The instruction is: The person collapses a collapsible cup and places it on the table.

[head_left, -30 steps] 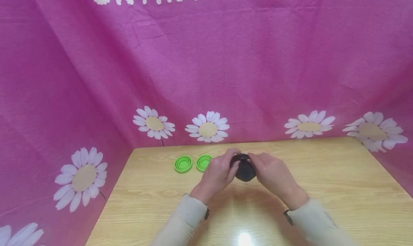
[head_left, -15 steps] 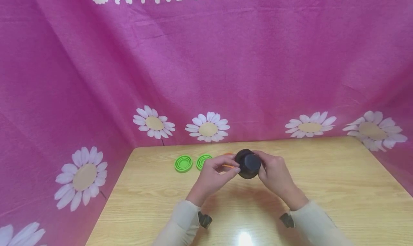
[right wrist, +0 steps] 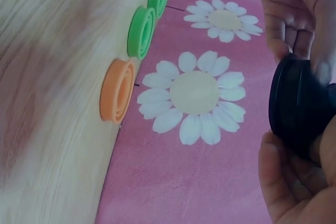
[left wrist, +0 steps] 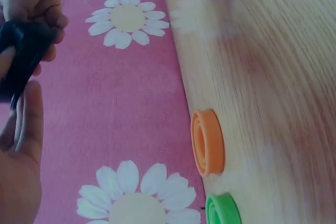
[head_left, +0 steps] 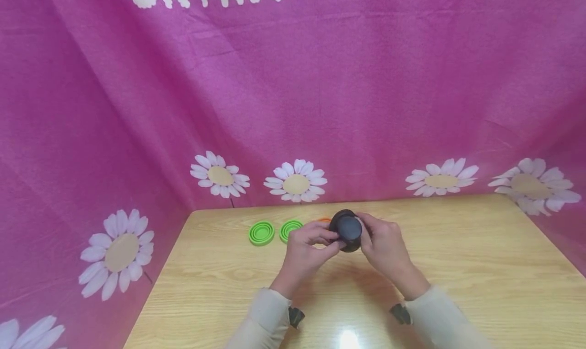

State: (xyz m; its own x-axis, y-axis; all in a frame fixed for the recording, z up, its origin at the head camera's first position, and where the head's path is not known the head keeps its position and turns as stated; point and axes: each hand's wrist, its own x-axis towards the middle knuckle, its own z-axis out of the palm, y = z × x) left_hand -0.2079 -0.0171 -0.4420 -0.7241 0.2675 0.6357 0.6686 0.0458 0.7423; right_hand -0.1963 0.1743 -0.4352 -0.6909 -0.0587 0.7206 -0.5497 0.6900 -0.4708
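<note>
Both hands hold a black collapsible cup [head_left: 350,229] above the far part of the table, its round base turned toward the head camera and standing out from the wider rim. The left hand [head_left: 308,250] pinches the rim from the left between thumb and fingers. On the other side, the right hand [head_left: 386,242] grips it, with the thumb along the cup's side. In the right wrist view the black cup [right wrist: 299,103] shows its rim edge-on, with fingers at both ends. Only part of the cup [left wrist: 23,56] enters the left wrist view.
Two flattened green collapsible cups, one at far left [head_left: 261,233] and one beside it [head_left: 290,230], lie on the wooden table [head_left: 220,288]. An orange one [right wrist: 116,93] lies right of them, mostly behind the left hand in the head view. A pink daisy-print cloth [head_left: 366,110] hangs behind.
The black cup has turned so its base faces the head camera, then shifted slightly left. The left hand has changed its hold on the rim, and the orange cup has come partly into view.
</note>
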